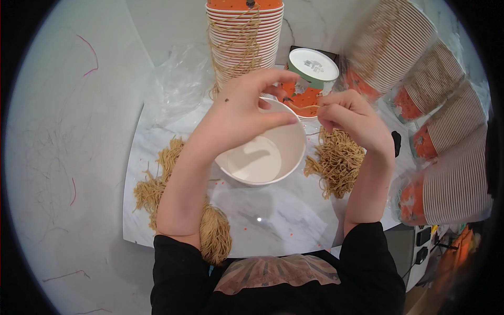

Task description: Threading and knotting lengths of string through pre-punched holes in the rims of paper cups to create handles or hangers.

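My left hand (pixel 242 107) grips the far rim of an empty white paper bowl (pixel 262 157), tilting it toward me above the table. My right hand (pixel 350 116) is pinched on a thin tan string (pixel 303 107) that runs to the bowl's rim between the two hands. A loose bundle of tan strings (pixel 336 160) lies just under my right wrist. More tan string bundles (pixel 157 184) lie under my left forearm, reaching to the table's near edge.
A tall stack of orange-and-white paper bowls (pixel 244 37) draped with strings stands behind the hands. A lidded cup (pixel 310 73) sits beside it. Several sleeves of stacked bowls (pixel 446 131) lie on the right. Clear plastic wrap (pixel 178 79) is at back left on the marble table (pixel 262 220).
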Available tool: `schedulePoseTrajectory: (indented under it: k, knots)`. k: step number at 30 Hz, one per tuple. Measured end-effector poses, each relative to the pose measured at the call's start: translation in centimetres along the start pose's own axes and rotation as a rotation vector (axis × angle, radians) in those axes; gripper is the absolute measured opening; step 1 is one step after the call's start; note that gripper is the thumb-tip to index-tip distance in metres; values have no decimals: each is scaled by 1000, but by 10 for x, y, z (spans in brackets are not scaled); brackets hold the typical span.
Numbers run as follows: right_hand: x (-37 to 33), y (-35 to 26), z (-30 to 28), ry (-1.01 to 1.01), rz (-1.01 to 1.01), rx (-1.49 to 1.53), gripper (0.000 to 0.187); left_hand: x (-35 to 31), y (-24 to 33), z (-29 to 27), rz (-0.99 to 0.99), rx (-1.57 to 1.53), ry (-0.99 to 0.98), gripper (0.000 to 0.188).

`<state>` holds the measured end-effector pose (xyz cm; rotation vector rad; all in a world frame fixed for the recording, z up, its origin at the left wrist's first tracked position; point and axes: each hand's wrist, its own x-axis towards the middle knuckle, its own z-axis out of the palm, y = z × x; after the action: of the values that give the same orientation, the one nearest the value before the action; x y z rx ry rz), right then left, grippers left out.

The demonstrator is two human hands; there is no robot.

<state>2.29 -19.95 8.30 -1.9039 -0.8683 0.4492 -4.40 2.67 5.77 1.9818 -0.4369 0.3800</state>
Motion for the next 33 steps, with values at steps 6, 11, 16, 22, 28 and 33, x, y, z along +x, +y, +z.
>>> schedulePoseTrajectory:
  k: [6,11,16,22,28,33]
  knots:
    - [2,-2,10,-13,-32,-11,26,-2,6,5,-186,-222,-192,28]
    - [2,1,4,-36,-21,14,26,-2,6,-3,-256,-288,-210,17]
    - [4,-1,8,-57,-4,84,23,-5,9,-8,-213,-156,-167,16]
    - [8,-3,31,49,-145,336,14,-7,10,-4,-179,-50,-133,17]
    - [4,-1,19,93,-138,135,12,-8,11,-10,-241,-68,-181,20]
    - [0,-9,17,126,-153,61,9,-9,18,-16,-261,-95,-196,21]
